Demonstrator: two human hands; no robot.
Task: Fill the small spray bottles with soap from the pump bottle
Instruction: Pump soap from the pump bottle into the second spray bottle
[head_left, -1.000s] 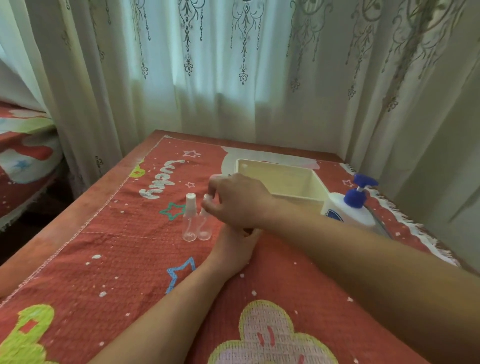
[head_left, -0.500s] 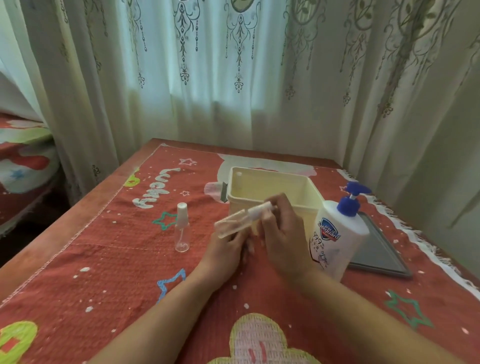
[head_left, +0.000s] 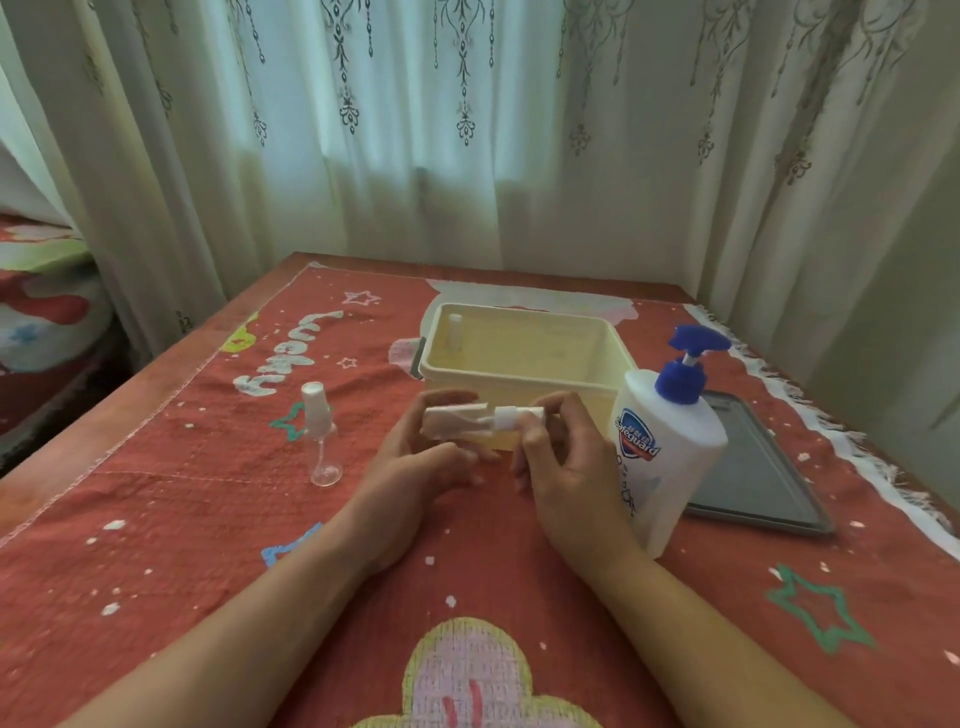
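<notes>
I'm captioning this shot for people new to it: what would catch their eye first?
The two hands at centre: the left hand grips a small spray bottle held sideways while the right hand pinches its cap end. Just right of them stands the white pump bottle with a blue pump, and a second spray bottle stands upright to their left.

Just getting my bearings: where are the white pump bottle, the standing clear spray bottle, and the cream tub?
white plastic pump bottle (head_left: 680, 460): head view, white body.
standing clear plastic spray bottle (head_left: 320, 439): head view, clear body below cap.
cream rectangular plastic tub (head_left: 519, 377): head view, front rim.
</notes>
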